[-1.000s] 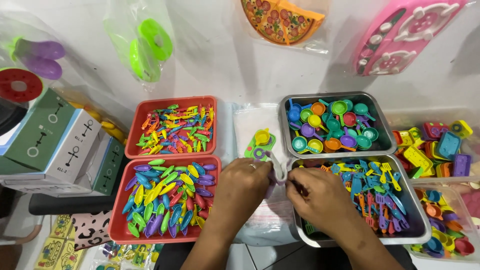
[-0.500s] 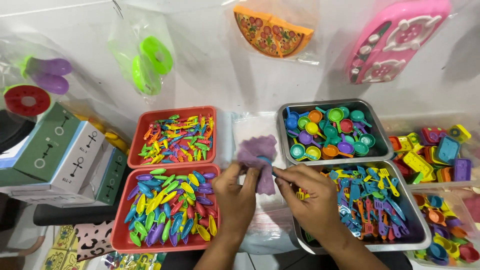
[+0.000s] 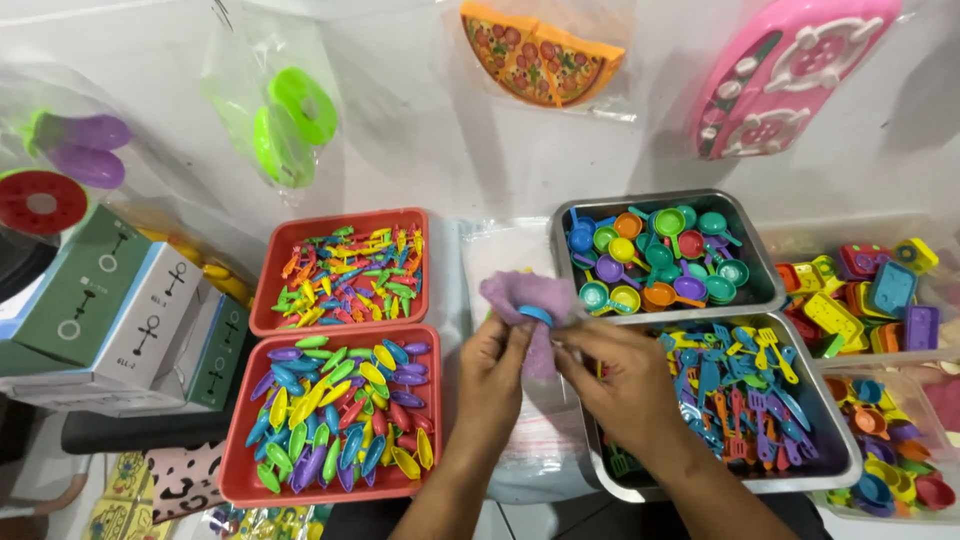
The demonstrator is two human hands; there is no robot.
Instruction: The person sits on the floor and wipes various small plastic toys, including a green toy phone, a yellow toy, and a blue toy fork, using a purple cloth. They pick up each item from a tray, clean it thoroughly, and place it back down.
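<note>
Your left hand [image 3: 497, 362] and your right hand [image 3: 622, 375] are close together in the middle, just above a stack of clear plastic bags [image 3: 545, 455]. Both hands pinch a small purple cloth [image 3: 522, 300] between the fingertips, and it is bunched up. A little blue piece [image 3: 536, 315] peeks out of the cloth, right by your left fingers. I cannot tell what the blue piece is.

By your left arm sits a red tray [image 3: 235, 478] full of tiny spoon-like toys in many colours. By your right arm is a metal tray [image 3: 845, 465] with little blue, orange and green toy tools — your right wrist lies over its edge.

Farther away, behind the first red tray, a second red tray [image 3: 270, 300] holds small bright pieces. Behind the metal tray is another metal tray [image 3: 765, 280] with tiny toy pans. On the far right are clear tubs [image 3: 935, 355] of little toy stoves and cups, and on the left are green and white boxes [image 3: 110, 310].

On the wall hang bags with a toy pizza [image 3: 540, 55], a pink toy stove [image 3: 790, 65], green toy rings [image 3: 290, 120] and a purple toy eggplant [image 3: 80, 145].
</note>
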